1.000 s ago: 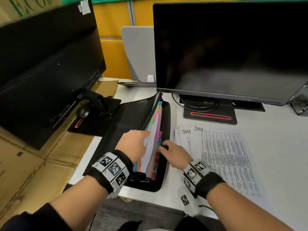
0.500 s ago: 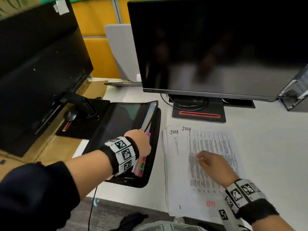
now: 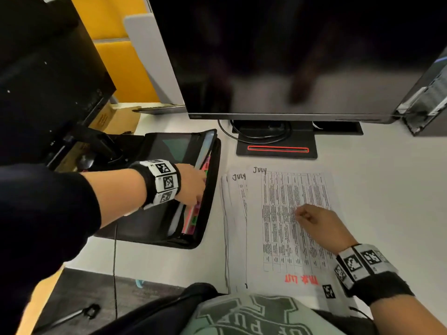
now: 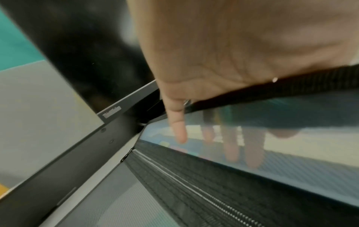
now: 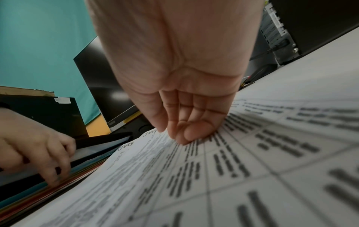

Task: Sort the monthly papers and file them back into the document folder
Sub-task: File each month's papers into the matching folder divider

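The black document folder (image 3: 154, 228) lies open on the desk's left, its coloured dividers (image 3: 193, 213) fanned along the right side. My left hand (image 3: 193, 187) reaches into it. In the left wrist view the straight fingers (image 4: 231, 147) sit behind a translucent divider (image 4: 310, 145), with one finger in front. To the right lies a stack of printed papers (image 3: 285, 238) headed "July", and a second July sheet (image 3: 238, 189) peeks out on the left. My right hand (image 3: 319, 221) rests on the top sheet (image 5: 252, 169), and its bunched fingertips (image 5: 186, 135) press on the paper, which lies flat.
A large dark monitor (image 3: 290, 56) on a black stand (image 3: 275, 146) rises behind the papers. A second monitor (image 3: 48, 68) stands at the left and a computer case (image 3: 430, 105) at the far right. White desk (image 3: 387, 189) extends right of the papers. A cable (image 3: 115, 274) hangs off the front edge.
My right hand left the folder's edge and moved right onto the July stack, where it stays. The left hand remains among the dividers. The view has tilted downward.
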The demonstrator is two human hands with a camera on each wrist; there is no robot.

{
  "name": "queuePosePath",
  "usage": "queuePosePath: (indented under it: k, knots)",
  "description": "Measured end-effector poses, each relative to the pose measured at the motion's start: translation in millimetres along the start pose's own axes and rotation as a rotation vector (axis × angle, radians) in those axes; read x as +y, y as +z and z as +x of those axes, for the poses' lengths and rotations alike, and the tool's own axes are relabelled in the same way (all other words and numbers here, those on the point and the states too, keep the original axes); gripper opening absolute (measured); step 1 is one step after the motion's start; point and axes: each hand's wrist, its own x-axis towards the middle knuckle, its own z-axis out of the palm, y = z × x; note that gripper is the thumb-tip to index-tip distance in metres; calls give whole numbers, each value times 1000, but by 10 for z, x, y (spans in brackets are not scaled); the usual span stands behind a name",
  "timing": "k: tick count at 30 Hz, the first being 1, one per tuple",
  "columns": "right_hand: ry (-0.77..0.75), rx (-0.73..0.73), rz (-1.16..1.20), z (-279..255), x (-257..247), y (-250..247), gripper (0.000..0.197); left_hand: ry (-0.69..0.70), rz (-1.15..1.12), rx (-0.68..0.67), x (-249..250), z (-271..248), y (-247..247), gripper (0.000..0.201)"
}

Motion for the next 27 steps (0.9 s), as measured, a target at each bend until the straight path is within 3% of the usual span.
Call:
queuePosePath:
  k: [11, 20, 27]
  knots:
    - [42, -33, 46, -20, 14, -7, 13, -73, 36, -84, 141, 205, 136, 59]
    - [47, 4, 41, -30, 8, 42, 14, 61, 111, 13, 37, 28, 263, 46]
    - [75, 3, 64, -15, 20, 62, 13, 4, 44, 52, 65, 74, 283, 41]
